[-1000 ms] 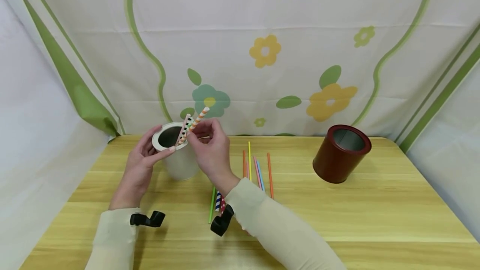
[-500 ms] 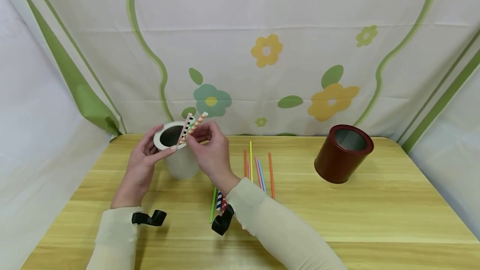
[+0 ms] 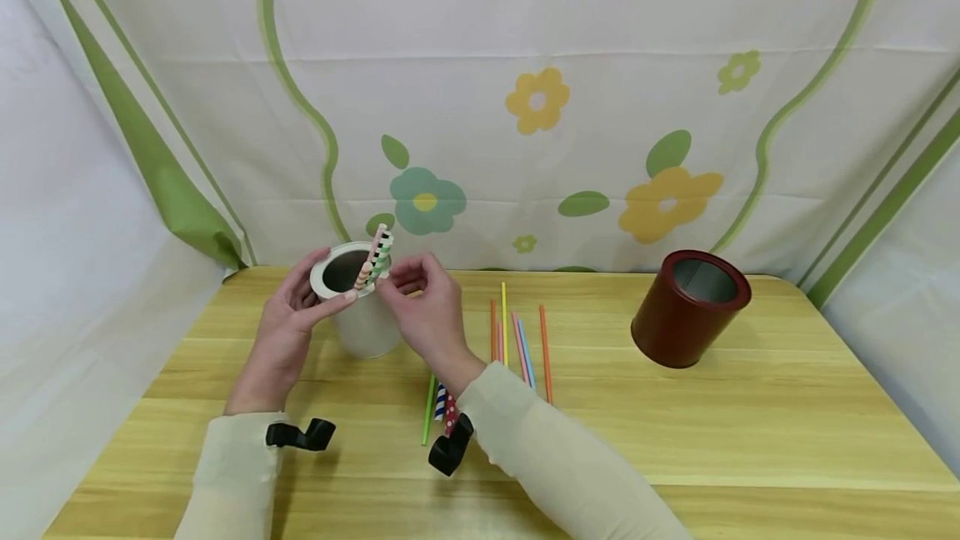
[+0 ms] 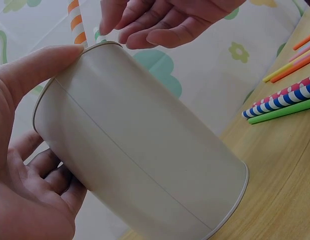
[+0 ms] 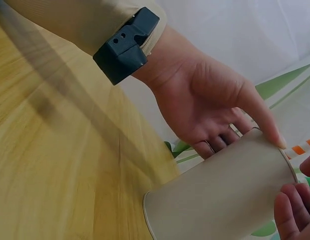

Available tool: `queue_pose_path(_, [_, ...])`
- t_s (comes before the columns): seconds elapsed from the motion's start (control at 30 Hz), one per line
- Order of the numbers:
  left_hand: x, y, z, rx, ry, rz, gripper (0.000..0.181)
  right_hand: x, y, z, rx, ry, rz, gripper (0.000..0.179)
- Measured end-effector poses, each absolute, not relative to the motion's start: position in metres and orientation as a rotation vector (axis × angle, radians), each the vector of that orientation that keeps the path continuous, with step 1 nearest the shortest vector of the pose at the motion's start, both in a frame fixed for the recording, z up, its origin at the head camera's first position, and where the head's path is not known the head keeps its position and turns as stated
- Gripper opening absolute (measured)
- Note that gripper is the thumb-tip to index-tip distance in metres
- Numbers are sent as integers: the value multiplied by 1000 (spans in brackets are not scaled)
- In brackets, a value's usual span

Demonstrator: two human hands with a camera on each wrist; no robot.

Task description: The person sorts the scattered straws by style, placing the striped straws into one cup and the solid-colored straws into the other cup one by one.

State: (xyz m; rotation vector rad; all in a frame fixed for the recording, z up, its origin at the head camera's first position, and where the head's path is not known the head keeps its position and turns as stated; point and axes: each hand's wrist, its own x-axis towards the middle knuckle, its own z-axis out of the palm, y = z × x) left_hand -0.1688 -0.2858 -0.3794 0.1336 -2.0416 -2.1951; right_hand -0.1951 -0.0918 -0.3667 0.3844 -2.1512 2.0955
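Observation:
On the table stands a white can (image 3: 365,330), and my left hand (image 3: 287,319) grips it by the top, thumb on the rim and fingers round the far side. Several patterned paper straws stick out of its mouth: an orange-striped straw (image 4: 76,22), a green-striped straw (image 3: 381,253) and a pink one with black marks beside it. My right hand (image 3: 429,307) is at the can's right rim, its fingertips close to the straws. In the left wrist view those fingers (image 4: 162,27) are loosely bent, with no straw visible between them.
Several loose straws lie mid-table: a yellow straw (image 3: 504,319), a blue straw (image 3: 527,354), an orange straw (image 3: 545,352), a green straw (image 3: 428,411) and others, partly under my right forearm. A dark red can (image 3: 684,319) stands at right; a floral curtain (image 3: 487,148) hangs behind.
The orange-striped straw has slid down into the white can, away from my right fingertips, which have drawn slightly right. My left hand keeps its grip on the can.

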Motion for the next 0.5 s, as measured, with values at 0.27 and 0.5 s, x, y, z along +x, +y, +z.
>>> queue_pose_path(0.27, [-169, -285, -377, 150, -2083, -2165, 81, -189, -83, -379, 211, -2128, 2244, 17])
queue_pose_path(0.5, [-168, -286, -378, 155, -2076, -2170, 81, -187, -71, -399, 95, -2106, 2340, 18])
